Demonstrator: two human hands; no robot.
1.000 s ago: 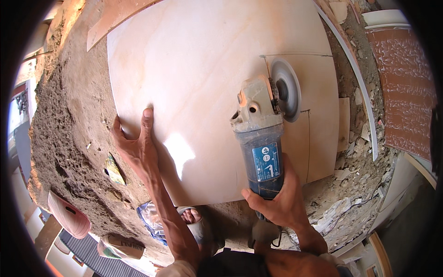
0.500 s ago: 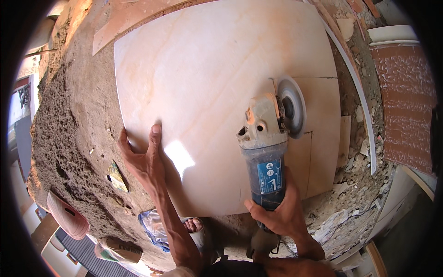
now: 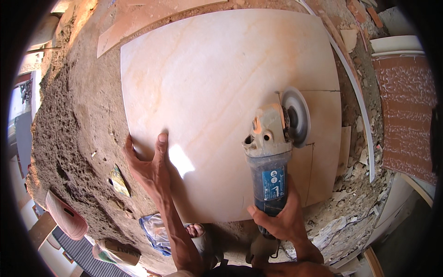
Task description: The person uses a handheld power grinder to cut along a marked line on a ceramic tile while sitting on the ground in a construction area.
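On the rough ground (image 3: 87, 129), in front of the person, lies one big tile (image 3: 207, 92). Its face is smooth and glossy, cream in colour with soft peach veins, and a bright patch of light shines near the left hand (image 3: 150, 168). At its right side, thin dark lines (image 3: 320, 91) are drawn, and they mark off a corner part.

Above this marked part is a grinder (image 3: 272, 152). It has a dusty metal head, a dark body with a blue label (image 3: 273, 182), and a round grey disc (image 3: 302, 113) that stands on its edge. I cannot tell if the disc touches the tile.

The right hand (image 3: 281, 217) has its fingers closed around the grinder's body. The left hand rests at the tile's left edge: its thumb lies on top, wide apart from the other fingers, which are partly hidden there.

As for containers, a crumpled blue and white plastic bag (image 3: 154, 233) lies next to the left forearm, near a foot (image 3: 196, 230). Farther to the left is a brownish sack (image 3: 115, 251). What is inside these two, I cannot see.
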